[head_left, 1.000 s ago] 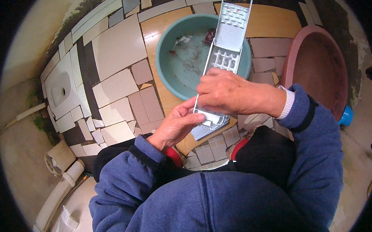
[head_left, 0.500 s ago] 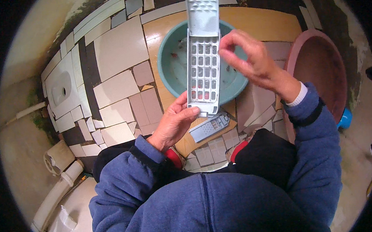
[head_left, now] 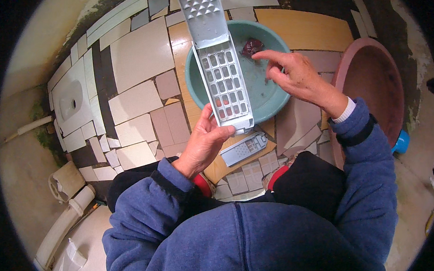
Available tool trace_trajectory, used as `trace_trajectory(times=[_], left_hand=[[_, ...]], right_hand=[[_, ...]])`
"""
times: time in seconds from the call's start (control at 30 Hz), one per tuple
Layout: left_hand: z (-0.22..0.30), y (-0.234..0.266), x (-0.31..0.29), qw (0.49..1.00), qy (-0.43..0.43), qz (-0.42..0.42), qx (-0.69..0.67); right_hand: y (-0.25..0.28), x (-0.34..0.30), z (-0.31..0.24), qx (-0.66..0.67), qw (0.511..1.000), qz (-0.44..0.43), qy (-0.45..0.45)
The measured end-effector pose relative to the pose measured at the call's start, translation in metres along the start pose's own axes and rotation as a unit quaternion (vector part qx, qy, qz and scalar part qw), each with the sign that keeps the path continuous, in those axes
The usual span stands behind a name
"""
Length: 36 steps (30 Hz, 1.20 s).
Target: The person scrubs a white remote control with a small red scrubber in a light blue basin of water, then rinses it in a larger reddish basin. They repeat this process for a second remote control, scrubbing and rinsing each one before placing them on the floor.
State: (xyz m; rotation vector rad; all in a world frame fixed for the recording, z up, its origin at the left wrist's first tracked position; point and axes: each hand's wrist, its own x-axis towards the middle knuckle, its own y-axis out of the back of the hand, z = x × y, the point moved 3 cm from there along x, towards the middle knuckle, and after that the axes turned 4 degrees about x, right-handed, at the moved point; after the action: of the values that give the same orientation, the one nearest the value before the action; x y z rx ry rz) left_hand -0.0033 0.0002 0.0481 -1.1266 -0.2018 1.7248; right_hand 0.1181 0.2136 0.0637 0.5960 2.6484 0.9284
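In my left hand (head_left: 204, 143) is the near end of a long pale grey plastic frame (head_left: 227, 94), its fingers and thumb closed round it. The frame has a grid of rounded slots, some showing reddish through them. A hinged lid (head_left: 204, 12) with rows of pointed bumps is swung away at its far end. My right hand (head_left: 299, 76) holds nothing, its index finger stretched out and thumb apart, over the right side of a green basin (head_left: 269, 111). Near that fingertip a dark red, shiny, crumpled piece (head_left: 252, 47) lies in the basin; whether they touch I cannot tell.
A second grey plastic piece with holes (head_left: 244, 149) lies on the wooden board (head_left: 309, 27) under the basin, near my feet. To the right stands a large reddish-brown tub (head_left: 338, 89) beside a blue scoop-like thing (head_left: 402, 141). A squat toilet (head_left: 72, 100) is at the left.
The grey frame has shifted left and tilted, its lid end moving left. My right hand has opened from a pinch beside the frame. The dark red piece now shows in the basin.
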Motion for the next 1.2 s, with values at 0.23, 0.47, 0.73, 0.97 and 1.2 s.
trace_trajectory(times=[0.23, 0.47, 0.73, 0.97, 1.2], left_hand=[[0.0, 0.0, 0.0, 1.0, -0.002, 0.0, 0.006], [-0.01, -0.001, 0.0, 0.996, 0.006, -0.019, 0.087], [-0.003, 0.006, -0.002, 0.996, 0.01, 0.039, 0.083], [0.01, 0.018, -0.007, 0.96, -0.11, 0.239, 0.095], [0.012, 0.019, -0.005, 0.964, -0.107, 0.239, 0.05]], right_hand=[[-0.026, -0.003, -0.019, 0.28, 0.947, -0.134, -0.087], [-0.042, -0.006, -0.026, 0.365, 0.912, -0.188, -0.025], [-0.049, -0.01, -0.027, 0.334, 0.918, -0.216, -0.002], [-0.029, 0.001, -0.014, 0.191, 0.98, 0.055, -0.018], [-0.033, -0.005, -0.023, 0.12, 0.982, 0.053, 0.135]])
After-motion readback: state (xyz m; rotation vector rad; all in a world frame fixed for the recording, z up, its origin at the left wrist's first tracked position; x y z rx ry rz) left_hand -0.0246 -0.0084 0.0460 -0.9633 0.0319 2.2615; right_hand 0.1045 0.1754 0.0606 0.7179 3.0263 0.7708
